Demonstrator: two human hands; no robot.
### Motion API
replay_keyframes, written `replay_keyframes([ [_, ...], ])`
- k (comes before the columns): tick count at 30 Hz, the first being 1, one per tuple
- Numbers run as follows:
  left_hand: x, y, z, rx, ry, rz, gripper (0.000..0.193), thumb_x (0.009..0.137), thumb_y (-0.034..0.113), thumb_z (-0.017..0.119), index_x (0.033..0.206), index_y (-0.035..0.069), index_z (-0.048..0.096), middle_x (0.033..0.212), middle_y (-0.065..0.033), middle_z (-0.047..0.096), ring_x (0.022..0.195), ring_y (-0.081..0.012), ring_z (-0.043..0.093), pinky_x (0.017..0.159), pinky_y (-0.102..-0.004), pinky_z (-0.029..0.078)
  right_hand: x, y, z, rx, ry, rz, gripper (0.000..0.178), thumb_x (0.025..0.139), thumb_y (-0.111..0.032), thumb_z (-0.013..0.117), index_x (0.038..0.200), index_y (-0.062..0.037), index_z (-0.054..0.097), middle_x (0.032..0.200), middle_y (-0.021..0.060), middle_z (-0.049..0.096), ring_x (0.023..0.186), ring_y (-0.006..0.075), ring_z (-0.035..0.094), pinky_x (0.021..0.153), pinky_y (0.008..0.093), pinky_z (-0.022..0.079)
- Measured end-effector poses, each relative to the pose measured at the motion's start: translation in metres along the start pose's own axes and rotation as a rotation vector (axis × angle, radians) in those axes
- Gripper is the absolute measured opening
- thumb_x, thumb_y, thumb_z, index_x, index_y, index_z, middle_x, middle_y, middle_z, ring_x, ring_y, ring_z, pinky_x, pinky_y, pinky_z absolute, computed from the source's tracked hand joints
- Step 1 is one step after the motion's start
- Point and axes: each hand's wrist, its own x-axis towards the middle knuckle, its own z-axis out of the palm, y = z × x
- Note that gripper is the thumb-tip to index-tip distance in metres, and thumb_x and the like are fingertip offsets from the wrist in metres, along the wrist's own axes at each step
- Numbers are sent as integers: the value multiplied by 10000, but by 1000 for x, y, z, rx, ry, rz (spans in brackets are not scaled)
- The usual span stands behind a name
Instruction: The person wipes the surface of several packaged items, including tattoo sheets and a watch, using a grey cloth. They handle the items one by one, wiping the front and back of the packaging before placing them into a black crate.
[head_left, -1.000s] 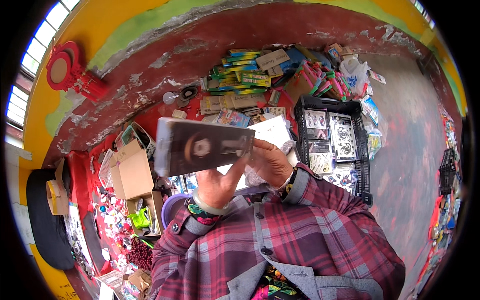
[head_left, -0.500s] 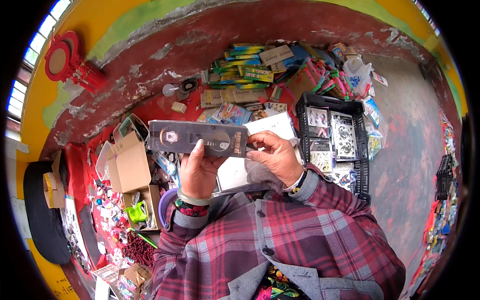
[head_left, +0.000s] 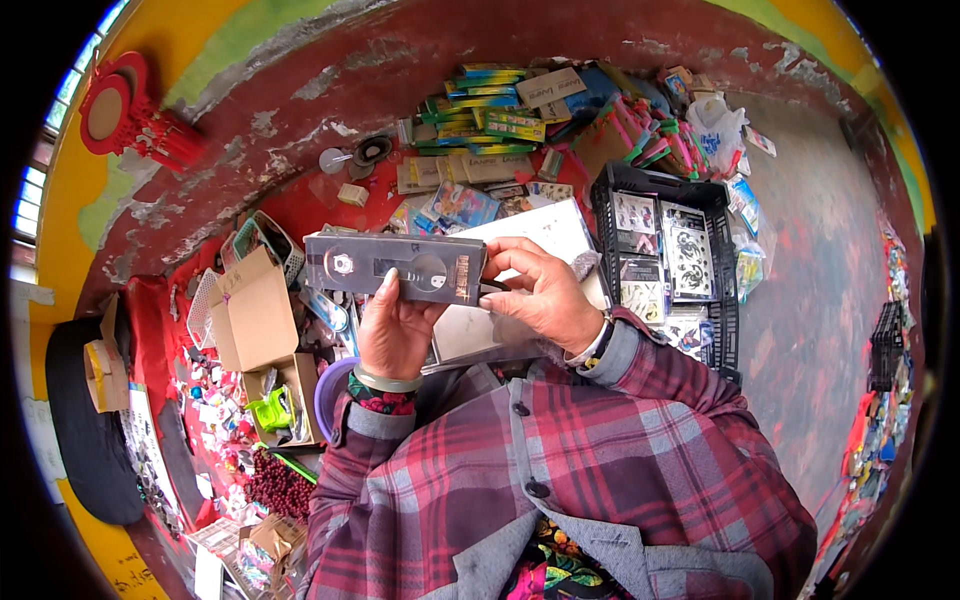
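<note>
A flat, dark grey oblong box (head_left: 415, 268) with a small round white picture and a pale printed oval is held up in front of my chest. My left hand (head_left: 393, 335) grips it from below, thumb on its front and fingers behind. At the box's right end my right hand (head_left: 545, 298) is closed, thumb and fingers pinching at the end edge. What exactly lies between those fingertips is partly hidden. Underneath the hands lies a white flat board or box (head_left: 540, 232), with something grey and fuzzy (head_left: 585, 264) beside my right hand.
Right of the board stands a black plastic crate (head_left: 725, 260) of patterned sheets. Open cardboard box (head_left: 255, 315), purple basin (head_left: 330, 395) and small trinkets lie to the left. Yellow-green packs (head_left: 490, 120) and a clear plastic bag (head_left: 715, 130) are piled toward the wall.
My right hand has shifted its fingers at the box's right end, its back now turned more upward. The box has tilted slightly, its right end lower. My left hand keeps its hold.
</note>
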Motion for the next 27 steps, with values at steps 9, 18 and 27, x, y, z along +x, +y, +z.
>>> replay_keyframes([
  [9, -1, -3, 4, -119, 19, -52, 375, 937, 229, 486, 1255, 34, 456, 1239, -140, 547, 1149, -295, 528, 1022, -493, 383, 0, 2, -6, 313, -56, 149, 150, 782, -4, 674, 921, 34, 632, 1253, 72, 472, 1041, 166, 547, 913, 304, 446],
  [18, -1, 2, 0, -19, -83, -98, 392, 940, 247, 475, 1262, 25, 440, 1255, -161, 533, 1170, -320, 513, 1016, -510, 384, 2, 17, -12, 207, -136, 23, 181, 765, 5, 666, 944, 34, 651, 1285, 124, 456, 1045, 195, 554, 845, 290, 480],
  [27, 3, 23, -6, -6, 19, 27, 412, 948, 285, 459, 1284, 48, 427, 1262, -166, 530, 1183, -327, 505, 1008, -526, 386, 0, 21, -24, 241, 11, 59, 75, 785, 22, 630, 857, 10, 646, 1189, 105, 555, 1121, 176, 504, 962, 310, 395],
])
